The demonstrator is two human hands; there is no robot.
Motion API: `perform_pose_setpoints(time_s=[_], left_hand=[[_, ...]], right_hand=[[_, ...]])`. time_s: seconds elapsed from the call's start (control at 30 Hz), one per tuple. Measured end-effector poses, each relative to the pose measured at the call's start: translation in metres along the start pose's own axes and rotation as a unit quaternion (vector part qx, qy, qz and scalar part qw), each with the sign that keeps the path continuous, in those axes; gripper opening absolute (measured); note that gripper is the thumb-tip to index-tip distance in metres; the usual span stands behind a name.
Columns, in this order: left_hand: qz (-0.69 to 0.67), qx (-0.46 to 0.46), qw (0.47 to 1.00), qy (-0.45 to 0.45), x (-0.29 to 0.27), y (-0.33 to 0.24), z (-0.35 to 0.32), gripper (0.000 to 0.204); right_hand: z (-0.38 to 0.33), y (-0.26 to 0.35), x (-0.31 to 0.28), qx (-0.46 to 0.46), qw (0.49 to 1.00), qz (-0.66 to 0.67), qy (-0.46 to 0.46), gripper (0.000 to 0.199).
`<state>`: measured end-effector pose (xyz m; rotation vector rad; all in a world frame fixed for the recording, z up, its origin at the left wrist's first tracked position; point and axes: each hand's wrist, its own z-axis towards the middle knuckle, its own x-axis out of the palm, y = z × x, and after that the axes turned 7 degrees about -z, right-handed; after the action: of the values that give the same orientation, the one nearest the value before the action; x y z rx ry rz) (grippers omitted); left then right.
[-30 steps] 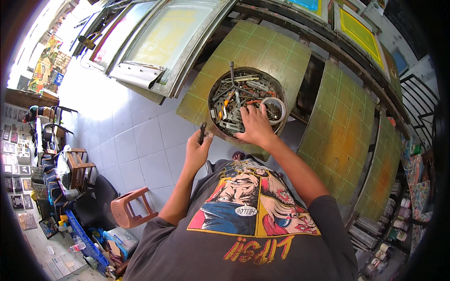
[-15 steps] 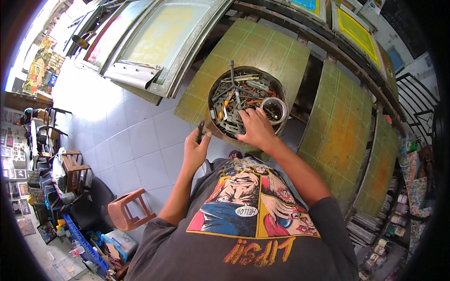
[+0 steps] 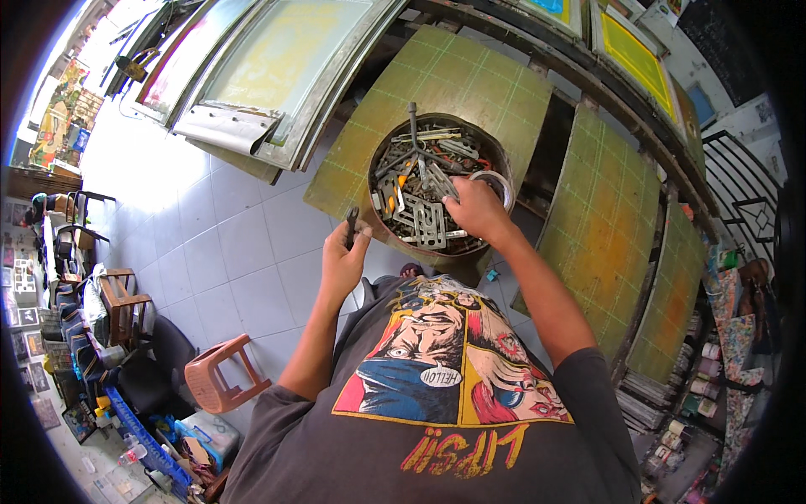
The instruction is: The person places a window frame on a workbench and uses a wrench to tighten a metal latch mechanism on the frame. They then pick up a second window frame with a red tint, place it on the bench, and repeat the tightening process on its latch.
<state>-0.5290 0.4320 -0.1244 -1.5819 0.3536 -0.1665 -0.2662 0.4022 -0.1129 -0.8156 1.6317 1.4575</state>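
Note:
A round metal tub (image 3: 377, 217) full of loose tools and hardware sits on a green-gridded board. My right hand (image 3: 480, 210) reaches into its right side, fingers closed on a flat grey metal piece (image 3: 438, 180). Left of the tub, my left hand (image 3: 342, 262) grips a small dark tool (image 3: 352, 220) that points upward; its exact kind is unclear. A Y-shaped wrench (image 3: 414, 134) lies on the heap. A slotted metal plate (image 3: 430, 225) rests near the tub's front. Behind my right hand, a roll of tape (image 3: 506, 186) is partly hidden.
The gridded board (image 3: 457, 71) lies under the tub, with another gridded board (image 3: 600, 210) to the right. Framed screens (image 3: 285, 63) stand at the back left. A brown plastic stool (image 3: 220, 378) is on the tiled floor to the left.
My right hand has lifted and shifted slightly right, and now holds the flat metal piece. The slotted plate shows more fully. My left hand keeps the dark tool.

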Motion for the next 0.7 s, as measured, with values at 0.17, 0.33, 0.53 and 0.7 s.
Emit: perform_pose_setpoints(time_s=[0.17, 0.33, 0.53, 0.7], left_hand=[[0.009, -0.01, 1.0, -0.017, -0.004, 0.0, -0.003, 0.016], [0.009, -0.012, 0.999, -0.034, -0.007, 0.007, -0.006, 0.016], [0.004, -0.02, 0.999, -0.027, -0.005, 0.002, -0.006, 0.015], [0.02, 0.01, 0.999, -0.027, -0.002, 0.003, -0.006, 0.015]], right_hand=[[-0.018, 0.007, 0.001, 0.041, 0.994, 0.094, -0.037, 0.03], [-0.034, -0.015, 0.017, 0.079, 0.957, 0.277, -0.012, 0.029], [-0.038, 0.016, 0.024, 0.032, 0.988, 0.148, 0.033, 0.036], [-0.037, 0.026, 0.029, -0.007, 0.999, 0.04, 0.023, 0.051]])
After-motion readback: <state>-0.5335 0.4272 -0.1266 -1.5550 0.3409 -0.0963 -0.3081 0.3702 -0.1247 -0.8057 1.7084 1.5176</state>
